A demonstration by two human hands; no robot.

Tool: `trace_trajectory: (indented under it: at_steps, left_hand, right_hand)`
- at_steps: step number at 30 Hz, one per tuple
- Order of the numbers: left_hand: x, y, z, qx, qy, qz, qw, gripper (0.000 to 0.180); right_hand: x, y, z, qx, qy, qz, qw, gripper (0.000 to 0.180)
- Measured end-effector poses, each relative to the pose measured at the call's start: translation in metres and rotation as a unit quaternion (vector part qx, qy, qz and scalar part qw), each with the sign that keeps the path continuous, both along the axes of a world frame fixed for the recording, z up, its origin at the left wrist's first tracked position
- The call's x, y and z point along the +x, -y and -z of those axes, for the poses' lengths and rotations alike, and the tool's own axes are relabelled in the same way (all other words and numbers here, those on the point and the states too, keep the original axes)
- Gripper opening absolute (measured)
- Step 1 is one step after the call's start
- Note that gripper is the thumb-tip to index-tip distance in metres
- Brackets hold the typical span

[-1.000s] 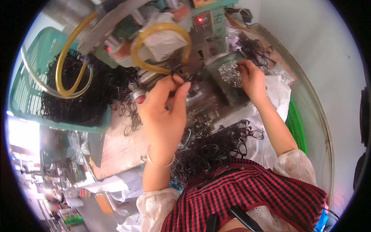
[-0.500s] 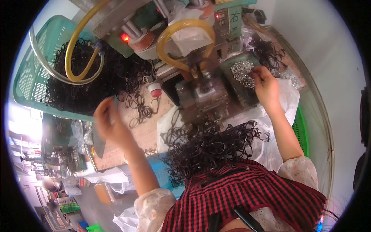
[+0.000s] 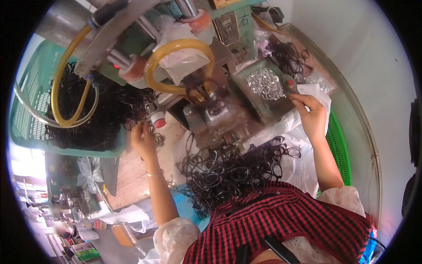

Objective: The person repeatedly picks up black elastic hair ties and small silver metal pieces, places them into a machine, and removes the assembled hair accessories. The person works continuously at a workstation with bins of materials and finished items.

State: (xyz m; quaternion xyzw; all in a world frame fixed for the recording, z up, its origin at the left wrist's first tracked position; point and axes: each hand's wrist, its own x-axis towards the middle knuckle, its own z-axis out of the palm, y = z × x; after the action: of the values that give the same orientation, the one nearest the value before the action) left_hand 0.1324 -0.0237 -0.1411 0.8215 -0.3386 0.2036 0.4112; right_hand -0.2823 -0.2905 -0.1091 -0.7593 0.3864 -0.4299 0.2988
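Right hand [image 3: 313, 119]: fingertips drawn together at the near right edge of a dark metal tray [image 3: 263, 110]; whether a piece is pinched, cannot tell from here.

Left hand [image 3: 144, 141]: fingers curled, beside loose black frames [image 3: 158, 139] and a red-capped button [image 3: 159, 123]; hold on any frame, cannot tell.

Small metal pieces [image 3: 266, 83]: one bright heap, in the tray.

Black eyeglass-shaped frames [image 3: 237, 169]: large tangled pile, between fixture and apron [image 3: 263, 215]; more in the teal basket [image 3: 105, 153], left.

Press fixture [image 3: 217, 110]: between the hands, neither touching it; yellow hose [image 3: 151, 66] looping above.

Step in hand, by my judgement: gathering, metal piece to the right, frame to the left. A next move would call for a fine pinch, one frame teased free untangled, and fingers clear of the press.

Writing: one large dark character on the green housing [image 3: 245, 37], smaller marks beneath, blurred. Brands: none legible.
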Motion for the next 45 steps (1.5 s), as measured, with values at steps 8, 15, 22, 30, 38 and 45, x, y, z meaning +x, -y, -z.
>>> trace_trajectory:
  at_steps: [8, 15, 22, 30, 38, 45]
  left_hand:
    - [-0.063, 0.021, -0.04, -0.286, -0.277, 0.12, 0.909, 0.018]
    - [-0.13, 0.01, -0.087, -0.289, -0.101, 0.11, 0.946, 0.009]
    - [-0.152, 0.039, -0.155, -0.28, 0.029, 0.199, 0.939, 0.01]
    - [-0.19, 0.027, -0.165, -0.297, -0.08, 0.291, 0.906, 0.019]
    - [-0.193, 0.078, -0.142, -0.152, -0.084, 0.282, 0.944, 0.012]
    - [-0.201, 0.092, -0.153, -0.106, -0.032, 0.247, 0.963, 0.013]
  right_hand:
    - [0.115, -0.029, -0.058, 0.017, 0.14, -0.238, 0.961, 0.028]
    - [0.135, -0.055, -0.044, 0.217, 0.28, -0.287, 0.89, 0.038]
    - [0.135, -0.067, -0.064, 0.271, 0.269, -0.3, 0.874, 0.041]
    - [0.078, -0.031, -0.058, -0.049, 0.027, -0.232, 0.971, 0.04]
    - [0.075, 0.029, 0.021, -0.234, -0.186, -0.019, 0.954, 0.015]
    - [0.079, 0.043, 0.021, -0.144, -0.073, 0.018, 0.987, 0.008]
